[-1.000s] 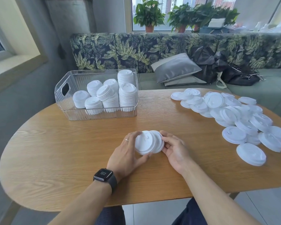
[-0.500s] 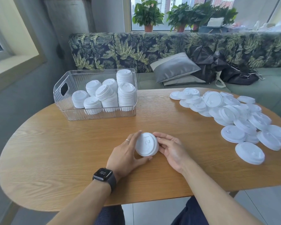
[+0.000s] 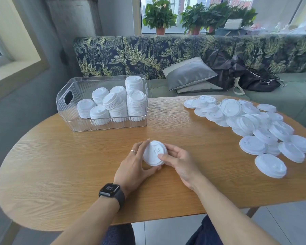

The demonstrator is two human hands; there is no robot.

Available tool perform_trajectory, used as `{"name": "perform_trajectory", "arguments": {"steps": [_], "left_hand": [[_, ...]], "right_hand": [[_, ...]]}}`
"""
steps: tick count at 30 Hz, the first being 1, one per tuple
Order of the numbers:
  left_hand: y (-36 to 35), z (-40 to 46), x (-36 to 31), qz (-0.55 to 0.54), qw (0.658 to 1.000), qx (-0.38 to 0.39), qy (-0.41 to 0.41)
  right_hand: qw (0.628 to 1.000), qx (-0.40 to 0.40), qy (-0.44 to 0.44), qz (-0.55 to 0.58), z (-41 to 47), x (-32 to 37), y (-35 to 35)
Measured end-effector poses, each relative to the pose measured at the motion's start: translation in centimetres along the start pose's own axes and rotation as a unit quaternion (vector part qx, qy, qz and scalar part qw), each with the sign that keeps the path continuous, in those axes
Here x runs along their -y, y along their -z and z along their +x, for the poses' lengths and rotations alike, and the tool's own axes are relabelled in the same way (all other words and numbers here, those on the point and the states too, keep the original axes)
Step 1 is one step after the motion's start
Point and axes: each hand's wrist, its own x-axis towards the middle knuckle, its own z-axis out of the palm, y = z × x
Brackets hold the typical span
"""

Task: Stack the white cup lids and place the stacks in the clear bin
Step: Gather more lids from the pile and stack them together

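Between both hands in the head view, a short stack of white lids (image 3: 155,152) is held on edge: left hand (image 3: 133,165) cupping its left rim, right hand (image 3: 179,162) pinching its right; clear bin (image 3: 102,127) beyond-left of the grip; loose lids (image 3: 253,124) well right.

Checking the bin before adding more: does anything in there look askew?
Yes. In the clear bin, one middle stack of lids tilts, its top leaning left, while the neighbouring stacks stand upright.

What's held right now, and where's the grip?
A small stack of white plastic cup lids, gripped at its rim: left hand curled round the left edge, right hand pinching the right edge.
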Motion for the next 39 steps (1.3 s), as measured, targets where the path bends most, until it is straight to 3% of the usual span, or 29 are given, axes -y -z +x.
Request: {"name": "perform_trajectory", "arguments": {"steps": [5, 9, 14, 18, 26, 31, 39], "left_hand": [[0.1, 0.3, 0.2, -0.111, 0.992, 0.005, 0.059], [1.0, 0.9, 0.0, -0.240, 0.953, -0.057, 0.176], [1.8, 1.7, 0.8, -0.371, 0.898, 0.004, 0.238], [1.8, 2.1, 0.6, -0.378, 0.892, 0.028, 0.245], [2.3, 2.1, 0.4, -0.417, 0.871, 0.001, 0.260], [2.1, 2.0, 0.1, -0.390, 0.885, 0.046, 0.251], [2.2, 1.9, 0.2, -0.391, 0.884, 0.039, 0.254]], "right_hand": [[0.997, -0.031, -0.012, 0.069, 0.4, -0.2, 0.5], [0.996, -0.027, -0.019, 0.089, 0.5, -0.2, 0.7], [0.996, 0.001, -0.027, 0.086, 0.5, 0.1, 0.9], [0.996, 0.007, -0.028, 0.087, 0.6, 0.0, 1.2], [0.996, -0.008, -0.023, 0.084, 0.6, -0.1, 0.8], [0.991, -0.024, -0.020, 0.128, 0.5, 0.0, 1.0], [0.995, -0.024, -0.008, 0.091, 0.6, -0.3, 0.6]]}}
